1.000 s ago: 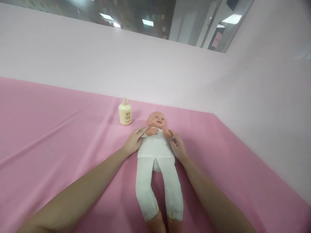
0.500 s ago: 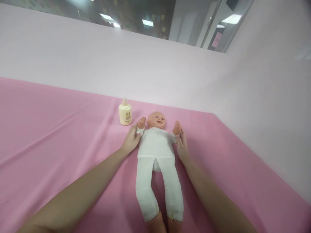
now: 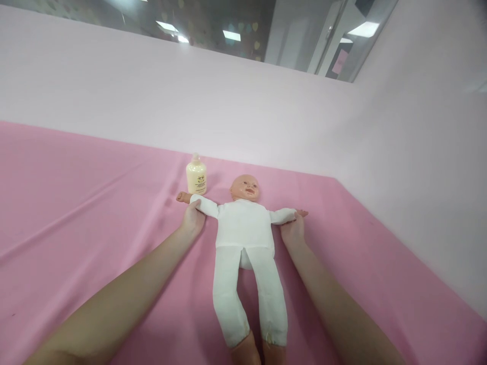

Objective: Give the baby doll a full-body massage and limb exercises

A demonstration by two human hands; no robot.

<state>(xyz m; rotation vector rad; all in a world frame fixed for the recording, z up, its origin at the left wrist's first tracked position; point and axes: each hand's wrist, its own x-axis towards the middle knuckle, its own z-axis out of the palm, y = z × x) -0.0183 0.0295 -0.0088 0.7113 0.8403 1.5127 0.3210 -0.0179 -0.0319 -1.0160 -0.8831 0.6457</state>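
Baby doll (image 3: 244, 223) lying on its back on the pink sheet (image 3: 76, 203) of the desk, face up, dressed in a white top and white leggings. Long axis running from near to far: bare feet at the bottom edge of the view, head at the far end, toward the pale pink wall (image 3: 228, 111). Both doll arms spread out sideways, almost straight, so a second axis crossing the body from left to right.

Left hand (image 3: 193, 219) placed at the doll's arm on the left side of the view, grip closed around the white sleeve close to the wrist, small doll hand sticking out beyond the fingers. Right hand (image 3: 293, 229) at the other doll arm, grip closed on the sleeve end from below, doll fingers showing just past it. Both hands equally near to the doll, one at each side of the trunk, forearms coming in from the lower corners.

Cream lotion bottle (image 3: 196, 175) standing upright on the sheet, just beyond the left hand and beside the doll's outstretched arm, not touching it as far as visible. Glass partition (image 3: 213, 25) above the wall, ceiling lights reflected in it.
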